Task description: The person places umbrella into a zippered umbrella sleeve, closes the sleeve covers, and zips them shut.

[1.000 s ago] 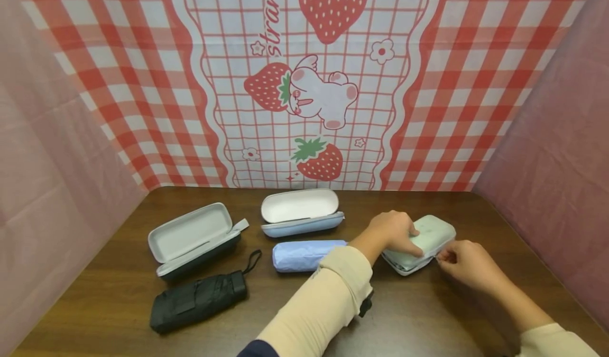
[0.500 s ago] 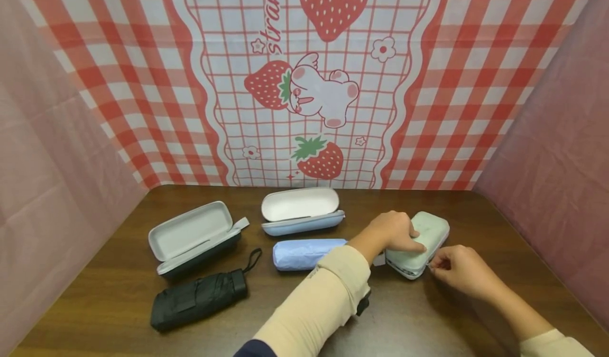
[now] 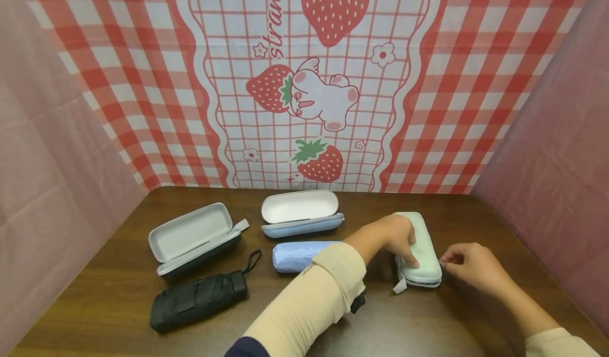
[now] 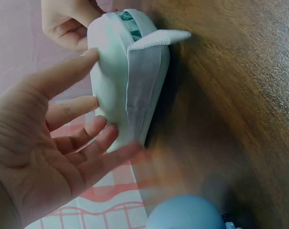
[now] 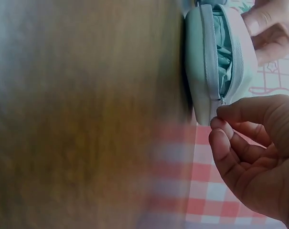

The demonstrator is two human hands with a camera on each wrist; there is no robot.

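Observation:
A pale green zip case [image 3: 425, 248] lies lengthwise on the right side of the table, its lid down. My left hand [image 3: 398, 235] rests on that lid from the left, its fingers spread and fairly straight in the left wrist view. Beside the case's right edge, my right hand [image 3: 476, 266] pinches the zipper pull [image 5: 223, 101] between thumb and fingertips. At the near end the zipper gapes, and crumpled teal fabric [image 5: 222, 52] shows inside. A light grey strap [image 4: 143, 76] runs along the case's left side, its loose end sticking out.
An open dark case [image 3: 202, 259] with grey lining stands at the left, a folded black umbrella [image 3: 200, 299] before it. Back in the middle is an open blue case [image 3: 304, 226]. A blue fabric bundle [image 3: 297, 256] lies in front, partly behind my left sleeve [image 3: 304, 304].
The green case has turned from slanting to nearly straight away from me. Its strap has come into sight at the near left. My right hand has stayed at the zipper side.

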